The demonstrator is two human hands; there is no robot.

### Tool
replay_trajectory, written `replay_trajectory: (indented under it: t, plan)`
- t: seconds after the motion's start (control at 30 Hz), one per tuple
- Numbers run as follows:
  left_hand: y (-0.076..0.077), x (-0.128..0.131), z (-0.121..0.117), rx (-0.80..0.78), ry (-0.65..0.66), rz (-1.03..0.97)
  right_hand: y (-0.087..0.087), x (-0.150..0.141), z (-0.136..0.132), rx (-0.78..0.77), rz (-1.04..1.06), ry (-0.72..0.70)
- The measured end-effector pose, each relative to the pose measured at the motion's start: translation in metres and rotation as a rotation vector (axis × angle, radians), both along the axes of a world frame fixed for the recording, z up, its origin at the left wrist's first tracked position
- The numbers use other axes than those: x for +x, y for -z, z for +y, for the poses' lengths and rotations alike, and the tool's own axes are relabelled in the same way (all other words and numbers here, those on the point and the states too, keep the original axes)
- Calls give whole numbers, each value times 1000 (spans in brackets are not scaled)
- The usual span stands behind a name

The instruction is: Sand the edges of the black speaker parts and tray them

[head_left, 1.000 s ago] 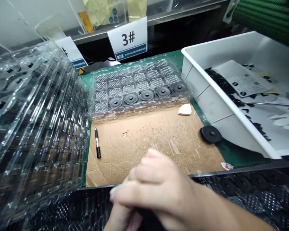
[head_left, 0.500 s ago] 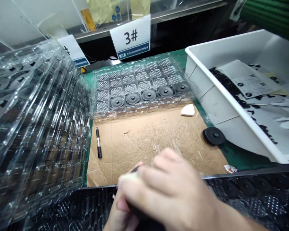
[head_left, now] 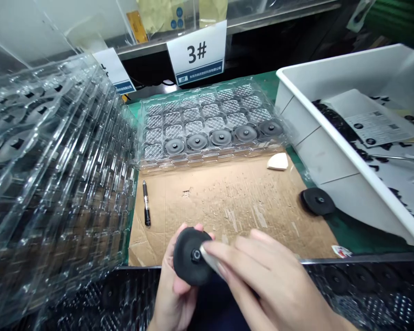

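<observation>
A round black plastic disc (head_left: 188,262) with a raised hub at its centre is gripped by its rim in my left hand (head_left: 170,289), tilted with the hub side facing up. My right hand (head_left: 269,276) pinches a small white pad (head_left: 212,261) between thumb and fingers. That pad touches the disc's face or lies very close to it, just right of the hub; most of it is hidden by the fingers. Both hands are over the near edge of the brown cardboard sheet (head_left: 207,197).
A clear blister tray (head_left: 193,126) holds several black discs in its front row. Stacked clear trays (head_left: 65,184) rise at left. A pen (head_left: 146,203), a white wedge (head_left: 278,161) and stacked discs (head_left: 318,201) lie near the cardboard. A white bin (head_left: 317,126) with black parts stands right.
My hands have come apart from an overlapping, blurred hold. The black disc now shows its face, and the right fingers have moved to its right side with the pad. The view has shifted slightly.
</observation>
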State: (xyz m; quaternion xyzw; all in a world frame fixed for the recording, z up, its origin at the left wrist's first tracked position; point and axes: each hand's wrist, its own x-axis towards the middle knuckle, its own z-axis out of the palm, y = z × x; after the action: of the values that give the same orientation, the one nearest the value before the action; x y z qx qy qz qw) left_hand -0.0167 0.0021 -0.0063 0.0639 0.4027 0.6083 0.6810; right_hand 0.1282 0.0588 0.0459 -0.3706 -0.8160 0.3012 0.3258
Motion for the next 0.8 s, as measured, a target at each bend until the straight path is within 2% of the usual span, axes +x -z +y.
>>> replay_trajectory:
  t: [0.13,0.2,0.3,0.37,0.43,0.5,0.6,0.63,0.7,0.77,0.8]
  plan:
    - [-5,1,3,-14,-54,-47,13,20,-11,-407,135,-142]
    - [-7,3,5,5,-69,-47,22,26,-11,-561,174,-56]
    - [-11,6,7,32,-70,-52,29,29,-6,-632,192,177]
    - [-13,8,8,25,-57,-46,25,28,-2,-568,188,244]
    - [-14,9,6,9,-48,-28,16,22,0,-414,191,243]
    - [-13,10,3,-21,-28,-9,7,12,-1,-203,197,173]
    - [-5,5,-4,-31,31,-31,-2,-7,-5,68,188,-24]
    - [-1,3,-6,-13,40,-37,-3,-11,-5,87,161,-95]
    - [6,-1,-9,16,24,-26,-5,-17,-4,1,57,-188]
    - [10,-1,-9,-4,43,-31,-6,-19,-1,-67,-35,-203]
    - [9,0,-9,-27,68,-42,-7,-20,1,-42,-42,-167]
